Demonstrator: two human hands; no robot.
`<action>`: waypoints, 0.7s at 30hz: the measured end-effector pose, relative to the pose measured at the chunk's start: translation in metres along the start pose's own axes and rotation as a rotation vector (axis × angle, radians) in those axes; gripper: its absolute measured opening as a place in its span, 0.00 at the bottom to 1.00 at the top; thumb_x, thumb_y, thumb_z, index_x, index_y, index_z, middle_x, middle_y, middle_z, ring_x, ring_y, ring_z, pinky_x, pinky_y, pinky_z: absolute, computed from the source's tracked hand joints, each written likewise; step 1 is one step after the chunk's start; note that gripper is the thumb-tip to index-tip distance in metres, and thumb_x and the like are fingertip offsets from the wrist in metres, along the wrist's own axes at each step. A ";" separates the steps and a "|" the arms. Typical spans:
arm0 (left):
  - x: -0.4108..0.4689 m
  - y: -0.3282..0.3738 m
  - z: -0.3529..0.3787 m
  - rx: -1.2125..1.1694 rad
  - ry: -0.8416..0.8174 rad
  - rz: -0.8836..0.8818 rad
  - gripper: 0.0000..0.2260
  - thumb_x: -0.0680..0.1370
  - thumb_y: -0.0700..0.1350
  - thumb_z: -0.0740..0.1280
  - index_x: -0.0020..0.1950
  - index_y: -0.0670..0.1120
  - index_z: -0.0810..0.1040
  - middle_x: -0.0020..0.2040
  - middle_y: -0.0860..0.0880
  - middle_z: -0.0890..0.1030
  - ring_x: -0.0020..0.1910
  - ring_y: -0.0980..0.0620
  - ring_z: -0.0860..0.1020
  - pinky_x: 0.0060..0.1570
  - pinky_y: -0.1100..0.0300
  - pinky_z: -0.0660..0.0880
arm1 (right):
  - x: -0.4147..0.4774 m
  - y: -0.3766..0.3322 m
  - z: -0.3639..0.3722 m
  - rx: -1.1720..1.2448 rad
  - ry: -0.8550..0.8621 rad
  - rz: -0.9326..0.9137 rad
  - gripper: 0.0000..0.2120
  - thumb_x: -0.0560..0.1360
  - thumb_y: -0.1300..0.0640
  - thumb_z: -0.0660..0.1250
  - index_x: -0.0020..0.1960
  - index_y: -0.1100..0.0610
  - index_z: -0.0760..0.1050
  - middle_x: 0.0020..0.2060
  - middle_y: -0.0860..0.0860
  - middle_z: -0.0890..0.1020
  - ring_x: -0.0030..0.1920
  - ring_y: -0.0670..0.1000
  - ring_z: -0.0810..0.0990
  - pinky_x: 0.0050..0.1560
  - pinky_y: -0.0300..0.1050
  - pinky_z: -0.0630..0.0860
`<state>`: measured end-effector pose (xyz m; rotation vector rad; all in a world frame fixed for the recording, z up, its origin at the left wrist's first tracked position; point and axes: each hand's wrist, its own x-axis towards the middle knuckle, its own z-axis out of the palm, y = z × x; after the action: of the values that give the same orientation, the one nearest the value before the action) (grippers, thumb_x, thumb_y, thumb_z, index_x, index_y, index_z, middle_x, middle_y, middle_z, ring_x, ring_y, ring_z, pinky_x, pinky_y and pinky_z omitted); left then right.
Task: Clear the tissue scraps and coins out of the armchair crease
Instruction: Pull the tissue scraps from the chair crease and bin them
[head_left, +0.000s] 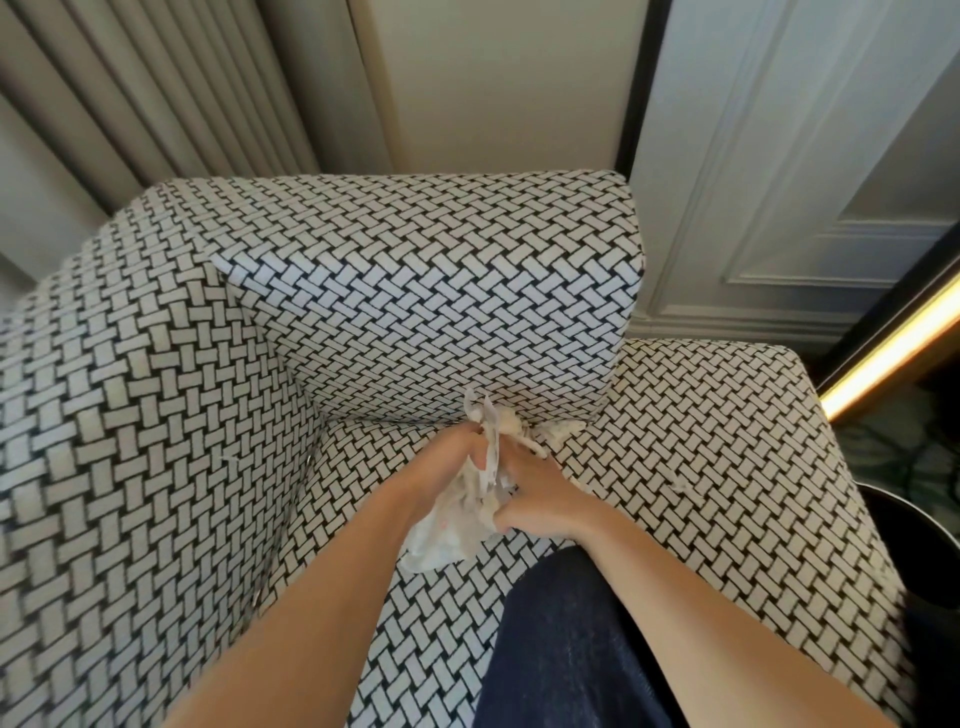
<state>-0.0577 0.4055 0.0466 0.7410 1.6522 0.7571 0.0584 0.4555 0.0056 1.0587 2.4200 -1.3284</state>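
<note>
Centrally in the head view, two bare forearms reach up from the bottom edge over the seat (431, 639) of a black-and-white basket-weave fabric armchair (130, 415). The left hand (454, 460) has its fingers curled round the upper end of a crumpled white tissue wad (452, 535). The right hand (543, 506) grips the same wad from the other side, thumb and fingers bent into the paper. The two hands sit close together with the wad between them, and its lower end hangs over the seat just below the wrists. Just above the hands, torn white tissue scraps (519, 434) stick out of the crease (395, 418) where the boxy back cushion (426, 291) meets the seat, and they touch the top of the held wad. A small white shred (680, 486) lies on the patterned fabric right of the hands. A tiny white fleck (228, 460) clings to the chair's inner side at the left of the frame. Dark blue cloth (571, 649) covers a leg at lower centre-right, under the right forearm. A pleated beige curtain (156, 78) fills the upper left and a white moulded wall panel (779, 182) the upper right. At the right edge a glowing yellow light strip (893, 351) slants above a dark round rim (930, 535).
</note>
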 end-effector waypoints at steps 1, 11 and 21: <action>0.000 -0.002 0.000 -0.001 0.006 0.009 0.11 0.73 0.34 0.57 0.47 0.49 0.70 0.51 0.55 0.69 0.57 0.53 0.64 0.59 0.58 0.59 | 0.000 0.000 0.001 -0.002 -0.004 0.002 0.48 0.67 0.61 0.67 0.78 0.52 0.41 0.77 0.49 0.53 0.76 0.51 0.51 0.75 0.57 0.48; -0.008 -0.025 0.007 0.080 0.047 0.039 0.16 0.59 0.44 0.61 0.45 0.45 0.78 0.52 0.48 0.79 0.57 0.48 0.75 0.55 0.52 0.68 | -0.008 -0.006 0.002 -0.082 0.023 -0.023 0.31 0.67 0.64 0.65 0.69 0.58 0.62 0.57 0.53 0.74 0.55 0.52 0.76 0.55 0.53 0.76; -0.038 -0.032 0.009 0.211 0.022 0.145 0.13 0.72 0.35 0.61 0.51 0.50 0.76 0.52 0.53 0.77 0.54 0.55 0.75 0.54 0.59 0.71 | -0.020 -0.012 0.004 -0.259 0.219 -0.008 0.07 0.74 0.57 0.61 0.48 0.55 0.77 0.40 0.52 0.80 0.41 0.53 0.80 0.42 0.47 0.77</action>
<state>-0.0441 0.3570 0.0409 1.0138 1.7298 0.7000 0.0644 0.4379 0.0207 1.1751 2.6631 -0.9084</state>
